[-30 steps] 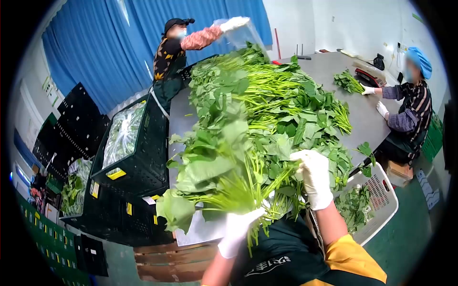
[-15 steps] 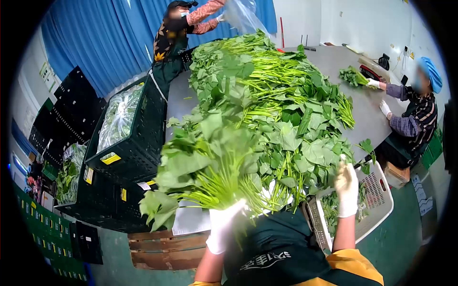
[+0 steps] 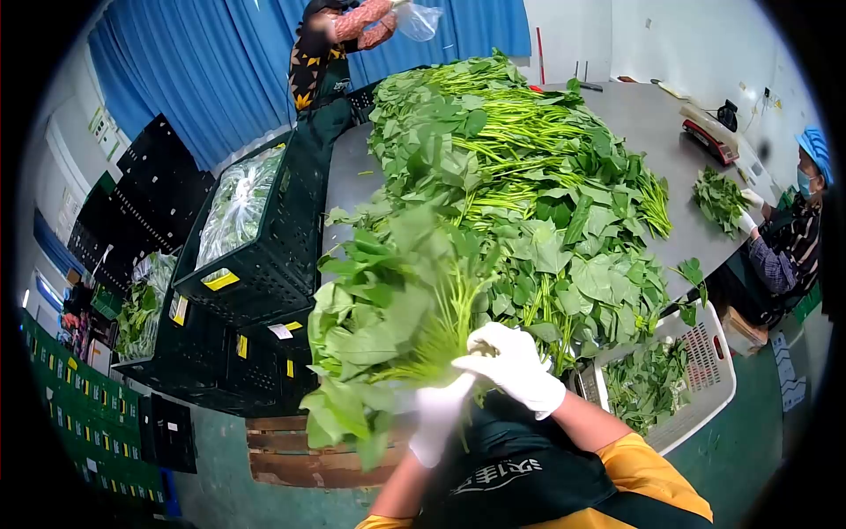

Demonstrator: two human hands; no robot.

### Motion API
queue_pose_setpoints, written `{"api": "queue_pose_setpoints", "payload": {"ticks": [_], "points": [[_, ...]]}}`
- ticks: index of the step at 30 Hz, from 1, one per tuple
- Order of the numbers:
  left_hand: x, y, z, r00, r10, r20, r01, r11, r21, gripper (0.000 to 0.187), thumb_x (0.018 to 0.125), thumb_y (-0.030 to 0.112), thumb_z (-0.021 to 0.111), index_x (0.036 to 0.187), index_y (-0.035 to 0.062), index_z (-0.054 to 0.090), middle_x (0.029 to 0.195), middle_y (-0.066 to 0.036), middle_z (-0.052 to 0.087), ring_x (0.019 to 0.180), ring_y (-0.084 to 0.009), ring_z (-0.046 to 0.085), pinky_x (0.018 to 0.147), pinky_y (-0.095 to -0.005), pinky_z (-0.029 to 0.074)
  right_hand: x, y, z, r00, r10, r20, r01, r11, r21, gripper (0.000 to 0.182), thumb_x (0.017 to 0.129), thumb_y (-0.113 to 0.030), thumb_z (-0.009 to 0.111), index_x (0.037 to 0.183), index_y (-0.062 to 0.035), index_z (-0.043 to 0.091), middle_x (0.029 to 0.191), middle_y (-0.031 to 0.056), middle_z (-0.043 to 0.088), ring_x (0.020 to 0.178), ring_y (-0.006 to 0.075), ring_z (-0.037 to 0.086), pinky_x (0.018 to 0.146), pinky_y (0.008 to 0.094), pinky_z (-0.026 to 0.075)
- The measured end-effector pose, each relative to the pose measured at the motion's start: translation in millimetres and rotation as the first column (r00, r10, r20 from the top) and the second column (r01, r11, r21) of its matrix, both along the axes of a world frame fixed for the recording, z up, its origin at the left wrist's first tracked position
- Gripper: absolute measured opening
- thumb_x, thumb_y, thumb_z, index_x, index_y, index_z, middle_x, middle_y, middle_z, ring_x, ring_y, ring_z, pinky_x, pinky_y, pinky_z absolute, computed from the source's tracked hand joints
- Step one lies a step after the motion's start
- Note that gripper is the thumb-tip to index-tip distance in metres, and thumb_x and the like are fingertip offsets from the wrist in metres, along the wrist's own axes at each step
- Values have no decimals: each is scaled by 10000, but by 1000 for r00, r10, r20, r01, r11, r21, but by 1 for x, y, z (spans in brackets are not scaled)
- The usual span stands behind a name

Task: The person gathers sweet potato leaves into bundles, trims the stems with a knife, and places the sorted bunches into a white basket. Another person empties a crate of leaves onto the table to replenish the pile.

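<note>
A bunch of leafy green stems (image 3: 388,326) is in my left hand (image 3: 441,414), which wears a white glove and is closed round the stem ends. My gloved right hand (image 3: 515,366) meets it at the right side of the stems, its fingers pinched together; what they hold is too small to name. Behind both hands a large heap of the same greens (image 3: 520,159) covers the middle of the metal table (image 3: 630,119). The leaves of the bunch are blurred.
Dark green crates (image 3: 256,291) with bagged greens (image 3: 238,207) stand at the left. A white basket (image 3: 705,366) holding loose leaves is at my right. A co-worker (image 3: 322,66) lifts a plastic bag at the back; another (image 3: 780,247) handles greens near a red scale (image 3: 709,141).
My right hand has moved left from above the white basket to the bunch. The co-worker at the right has brought greens closer to the table edge. The bag at the back is lower.
</note>
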State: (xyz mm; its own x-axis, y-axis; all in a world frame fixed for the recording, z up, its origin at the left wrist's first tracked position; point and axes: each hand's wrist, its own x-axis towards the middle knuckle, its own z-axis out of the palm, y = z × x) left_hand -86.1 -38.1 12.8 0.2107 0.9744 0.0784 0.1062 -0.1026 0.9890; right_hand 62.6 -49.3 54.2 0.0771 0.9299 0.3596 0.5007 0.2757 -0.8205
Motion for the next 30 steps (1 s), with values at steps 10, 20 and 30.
{"api": "queue_pose_setpoints", "payload": {"ticks": [10, 20, 30], "points": [[15, 8, 8, 940, -56, 337, 90, 992, -88, 242, 812, 28, 667, 1042, -22, 613, 945, -47, 630, 823, -144, 591, 808, -284, 467, 31, -22, -10, 926, -15, -377, -60, 981, -185, 171, 875, -143, 579, 934, -3, 659, 796, 23, 658, 649, 48, 542, 581, 194, 418], [-10, 13, 45, 835, 311, 455, -189, 937, -294, 235, 841, 27, 586, 1063, -5, 515, 859, -61, 563, 772, -152, 555, 748, -270, 449, 192, -155, -33, 502, -849, 163, 862, 476, -176, 121, 819, -84, 589, 878, -8, 663, 720, 63, 637, 596, 191, 585, 580, 305, 467], [-29, 23, 27, 787, 301, 539, -245, 954, -174, 206, 812, -24, 595, 998, -11, 505, 859, -61, 557, 768, -141, 557, 730, -256, 437, 58, -59, -59, 805, -328, 494, 299, 944, 139, 146, 749, -126, 669, 894, -105, 663, 789, 78, 640, 678, 266, 616, 632, 354, 496]]}}
